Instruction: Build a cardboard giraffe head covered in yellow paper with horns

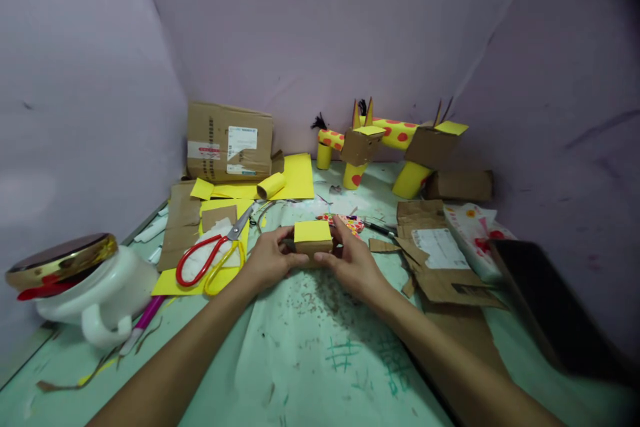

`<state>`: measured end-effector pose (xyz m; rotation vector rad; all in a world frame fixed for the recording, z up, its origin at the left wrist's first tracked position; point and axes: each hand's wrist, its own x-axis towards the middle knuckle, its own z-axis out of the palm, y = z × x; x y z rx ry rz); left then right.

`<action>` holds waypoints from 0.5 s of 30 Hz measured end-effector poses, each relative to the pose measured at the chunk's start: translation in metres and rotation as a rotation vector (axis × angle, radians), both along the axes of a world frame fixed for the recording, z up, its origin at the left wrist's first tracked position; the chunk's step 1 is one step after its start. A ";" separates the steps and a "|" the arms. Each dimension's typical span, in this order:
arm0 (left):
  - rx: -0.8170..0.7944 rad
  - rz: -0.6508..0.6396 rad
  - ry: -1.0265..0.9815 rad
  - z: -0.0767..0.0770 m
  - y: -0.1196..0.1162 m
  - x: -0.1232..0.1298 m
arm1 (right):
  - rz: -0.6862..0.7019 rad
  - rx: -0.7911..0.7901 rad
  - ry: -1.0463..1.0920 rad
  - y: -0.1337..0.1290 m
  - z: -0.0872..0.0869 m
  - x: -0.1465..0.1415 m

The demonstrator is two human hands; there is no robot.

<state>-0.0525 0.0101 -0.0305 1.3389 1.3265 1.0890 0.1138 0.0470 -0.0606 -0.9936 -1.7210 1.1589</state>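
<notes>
Between my two hands is a small cardboard box with a yellow paper piece on its top. My left hand closes on the box's left side, thumb at the front. From the right, my right hand grips it the same way, its thumb on the front face. Just left of my left hand lie scissors with one red and one yellow handle, blades apart. Beyond my right hand are a red-patterned piece and a black pen.
Two spotted yellow animal figures with cardboard heads stand at the back. A shipping box and yellow paper are back left. A white mug stands left; cut cardboard, a tissue pack and a phone are right.
</notes>
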 end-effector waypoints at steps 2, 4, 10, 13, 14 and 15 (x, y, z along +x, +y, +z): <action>-0.026 0.001 0.016 -0.001 0.003 -0.001 | -0.009 -0.008 0.008 0.003 0.000 -0.001; -0.038 -0.002 0.031 -0.002 0.005 -0.001 | -0.017 -0.014 0.005 0.006 -0.001 -0.001; 0.024 -0.005 0.082 -0.004 0.009 -0.001 | -0.013 -0.003 -0.039 0.008 -0.001 0.000; 0.080 -0.025 0.143 -0.005 0.005 -0.003 | -0.004 0.020 -0.032 0.002 -0.001 0.003; 0.098 -0.029 0.170 -0.005 0.003 -0.003 | 0.004 0.027 -0.029 -0.001 -0.001 0.004; 0.114 -0.032 0.197 -0.006 0.001 -0.004 | 0.009 0.032 -0.029 -0.002 -0.002 0.005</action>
